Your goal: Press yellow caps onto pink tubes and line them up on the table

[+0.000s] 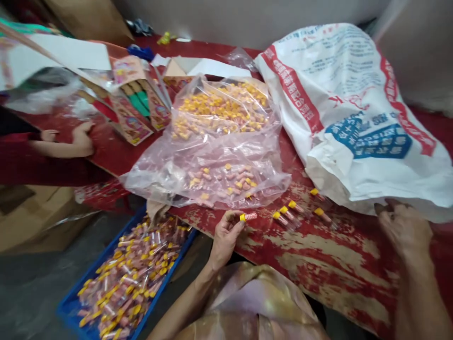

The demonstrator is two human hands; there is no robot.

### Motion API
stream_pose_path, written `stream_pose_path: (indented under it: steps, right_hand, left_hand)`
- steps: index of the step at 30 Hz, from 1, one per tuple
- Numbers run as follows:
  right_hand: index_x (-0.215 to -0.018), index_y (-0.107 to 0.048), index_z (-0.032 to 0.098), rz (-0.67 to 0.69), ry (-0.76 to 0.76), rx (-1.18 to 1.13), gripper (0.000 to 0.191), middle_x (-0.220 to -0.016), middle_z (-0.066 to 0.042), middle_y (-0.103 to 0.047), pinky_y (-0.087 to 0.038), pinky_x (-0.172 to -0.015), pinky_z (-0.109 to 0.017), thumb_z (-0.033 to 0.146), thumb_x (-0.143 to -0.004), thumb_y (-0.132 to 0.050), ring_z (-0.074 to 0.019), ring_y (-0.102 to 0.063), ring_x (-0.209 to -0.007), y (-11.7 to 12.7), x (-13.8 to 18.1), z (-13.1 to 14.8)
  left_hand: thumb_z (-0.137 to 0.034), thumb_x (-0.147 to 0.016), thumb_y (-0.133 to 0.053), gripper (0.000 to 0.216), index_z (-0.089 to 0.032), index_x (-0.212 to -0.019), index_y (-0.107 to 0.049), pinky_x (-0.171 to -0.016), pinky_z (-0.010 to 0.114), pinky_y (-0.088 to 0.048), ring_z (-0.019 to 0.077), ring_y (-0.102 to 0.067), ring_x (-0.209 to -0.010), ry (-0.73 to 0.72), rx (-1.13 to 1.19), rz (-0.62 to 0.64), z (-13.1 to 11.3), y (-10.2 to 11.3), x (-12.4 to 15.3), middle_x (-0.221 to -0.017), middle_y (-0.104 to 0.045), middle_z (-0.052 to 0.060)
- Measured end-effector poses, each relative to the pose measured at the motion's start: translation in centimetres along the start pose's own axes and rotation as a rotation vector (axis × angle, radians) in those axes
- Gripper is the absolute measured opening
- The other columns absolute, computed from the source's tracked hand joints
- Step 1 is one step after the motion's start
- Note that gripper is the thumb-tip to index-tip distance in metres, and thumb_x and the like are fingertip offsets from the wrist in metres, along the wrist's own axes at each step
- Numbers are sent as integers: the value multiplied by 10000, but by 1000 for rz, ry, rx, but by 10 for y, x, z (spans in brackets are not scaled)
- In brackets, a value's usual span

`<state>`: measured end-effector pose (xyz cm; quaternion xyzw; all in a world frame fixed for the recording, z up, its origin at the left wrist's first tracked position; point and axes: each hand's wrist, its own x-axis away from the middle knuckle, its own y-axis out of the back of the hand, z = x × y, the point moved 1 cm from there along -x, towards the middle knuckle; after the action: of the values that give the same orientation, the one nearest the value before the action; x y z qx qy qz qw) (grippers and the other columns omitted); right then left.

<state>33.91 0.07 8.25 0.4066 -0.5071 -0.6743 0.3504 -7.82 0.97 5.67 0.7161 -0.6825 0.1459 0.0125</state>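
Observation:
Between the thumb and fingers of my left hand (226, 236) is a small clear tube (250, 216) with a yellow cap and pink contents. It is held just above the table's front edge. My right hand (405, 229) is at the lower edge of a white printed sack (354, 108). Its fingertips are blurred and partly lost against the sack, so their grip is unclear. Several similar tubes (289, 215) lie on the red table between my hands. A clear plastic bag (208, 156) full of yellow-capped pieces lies beyond my left hand.
The red table (318, 255) has worn paint. Below its edge, a blue crate (76, 295) holds many capped tubes. Another person's hand (82, 139) rests at the left, near an open printed box (132, 111). A cardboard box (38, 222) stands at lower left.

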Motion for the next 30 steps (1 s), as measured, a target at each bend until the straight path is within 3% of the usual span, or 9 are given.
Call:
stream_pose_path:
  steps: [2, 4, 6, 9, 12, 18, 22, 27, 30]
  right_hand:
    - [-1186, -607, 94, 49, -54, -184, 457, -1046, -217, -620, -446, -748, -412, 422, -910, -450, -285, -579, -948, 6, 42, 4]
    - [-1205, -591, 191, 142, -6, -564, 408, -1144, -132, -607, -474, -754, -357, 436, -894, -490, -236, -590, -961, 6, 83, 27]
    - [-1154, -614, 235, 259, 108, -777, 340, -1130, -80, -616, -484, -813, -347, 409, -871, -546, -215, -591, -989, 2, 113, 59]
    - [-1141, -623, 235, 338, 272, -867, 290, -1066, -61, -627, -482, -854, -345, 309, -870, -550, -192, -583, -985, -3, 129, 100]
    - [-1139, -618, 218, 346, 386, -927, 281, -1009, -62, -622, -502, -797, -312, 232, -873, -527, -170, -590, -923, -5, 126, 122]
    - [-1206, -560, 197, 284, 586, -923, 323, -1002, -75, -585, -502, -770, -275, 155, -901, -462, -155, -575, -923, -10, 125, 139]
    - [-1181, -528, 182, 243, 571, -841, 269, -984, -79, -575, -491, -760, -281, 175, -922, -455, -162, -569, -893, -10, 133, 149]
    - [-1055, -538, 159, 208, 548, -543, 186, -902, -79, -572, -462, -680, -300, 211, -943, -398, -180, -565, -788, -8, 142, 151]
    - [-952, -555, 164, 296, 558, -276, 165, -859, -71, -565, -413, -576, -297, 217, -934, -400, -179, -563, -685, -6, 141, 142]
  left_hand:
    - [-314, -748, -701, 244, -199, -951, -631, -680, 212, -466, 107, -546, -729, 60, 14, 102, 5, -16, 4, -877, -609, 0]
    - [-300, -755, -695, 230, -201, -954, -633, -701, 214, -460, 113, -553, -752, 93, 20, 190, 8, -32, 7, -876, -613, 4]
    - [-301, -750, -699, 226, -197, -942, -643, -716, 217, -456, 123, -556, -778, 94, 16, 257, 8, -48, 10, -893, -608, 14]
    - [-304, -738, -709, 223, -183, -919, -657, -737, 219, -450, 130, -549, -809, 88, 9, 319, 5, -66, 17, -921, -594, 27]
    - [-290, -732, -721, 253, -190, -949, -636, -754, 219, -449, 121, -553, -815, 114, 82, 323, 5, -73, 25, -904, -604, 18]
    - [-289, -736, -719, 197, -183, -887, -649, -740, 234, -468, 113, -584, -748, 140, 111, 296, 15, -72, 34, -823, -633, 2]
    - [-274, -817, -608, 206, -190, -982, -698, -741, 256, -488, 129, -587, -750, 17, -55, 303, 17, -70, 40, -860, -632, 25]
    - [-191, -854, -487, 290, -209, -1079, -670, -829, 295, -491, 175, -599, -898, -54, -153, 396, 25, -73, 42, -978, -646, 48]
    - [-108, -821, -457, 353, -206, -1087, -667, -843, 327, -482, 199, -598, -905, -82, -323, 572, 29, -81, 41, -944, -652, 58]
